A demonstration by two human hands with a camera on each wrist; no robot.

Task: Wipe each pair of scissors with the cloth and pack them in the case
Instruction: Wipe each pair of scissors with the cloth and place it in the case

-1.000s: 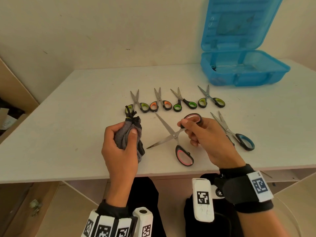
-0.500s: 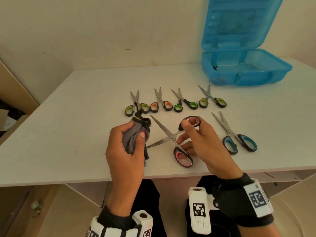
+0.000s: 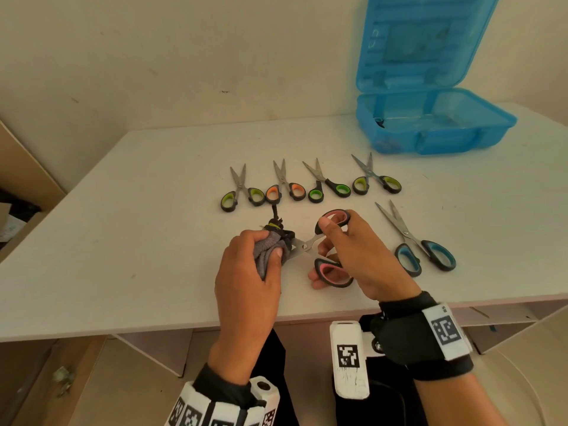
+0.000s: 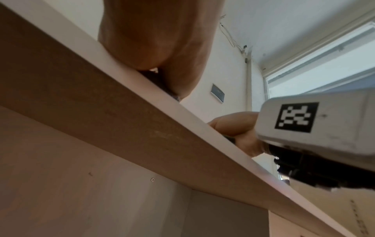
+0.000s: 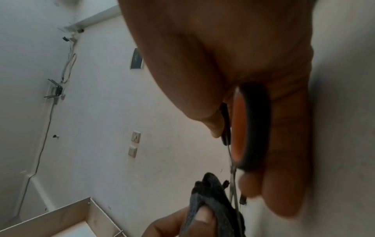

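Note:
My right hand holds the pink-handled scissors by both handle loops, just above the table's front part; the same handle shows close in the right wrist view. My left hand grips a bunched grey cloth, wrapped around the blades up to the pivot, so the blades are hidden. The cloth sits under my left thumb in the right wrist view. Several small scissors lie in a row behind, among them an orange-handled pair. A blue-handled pair lies to the right.
The open blue plastic case stands at the back right of the white table, lid upright against the wall. The left wrist view looks up at the table's front edge. Open shelving sits below the table.
My left hand has slid the cloth right along the open blades to the pivot, covering them. My right hand kept hold of the handles and shifted slightly.

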